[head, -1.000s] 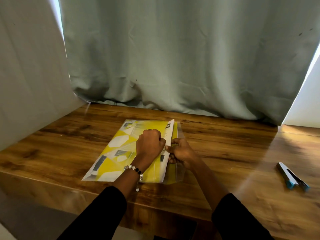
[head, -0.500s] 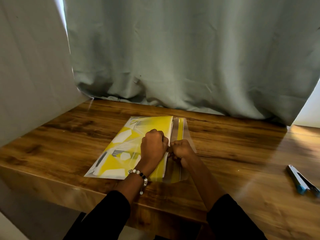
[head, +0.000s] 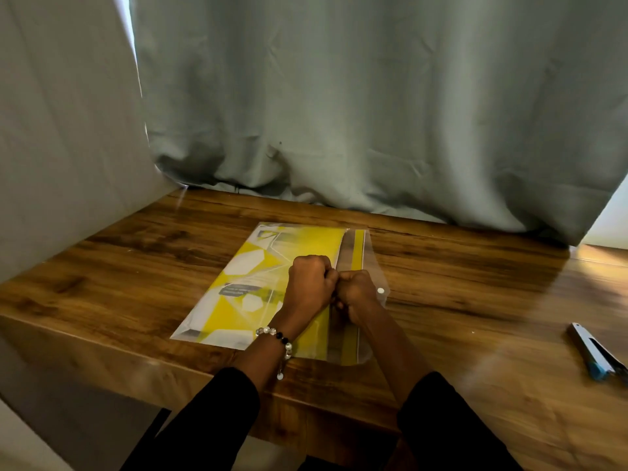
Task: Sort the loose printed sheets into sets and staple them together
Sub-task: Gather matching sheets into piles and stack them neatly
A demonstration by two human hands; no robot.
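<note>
A clear plastic folder (head: 217,321) with yellow-and-white printed sheets (head: 306,239) inside lies flat on the wooden table (head: 475,300), near its front edge. My left hand (head: 311,283) is curled into a fist on the folder's open right edge and grips it there. Touching it on the right, my right hand (head: 356,295) is curled too, pinching at a yellow strip of the sheets (head: 357,253) that shows past that edge. What exactly its fingers hold is hidden. A white snap button (head: 380,291) sits on the clear flap beside my right hand.
A grey and blue stapler (head: 596,356) lies on the table at the far right. A grey curtain (head: 339,113) hangs along the table's back edge, and a pale panel (head: 61,147) closes the left side. The table's front edge runs just under my forearms.
The lifted edge of the folder has come down flat. My hands have closed together into two fists, and the yellow strip on the right looks wider.
</note>
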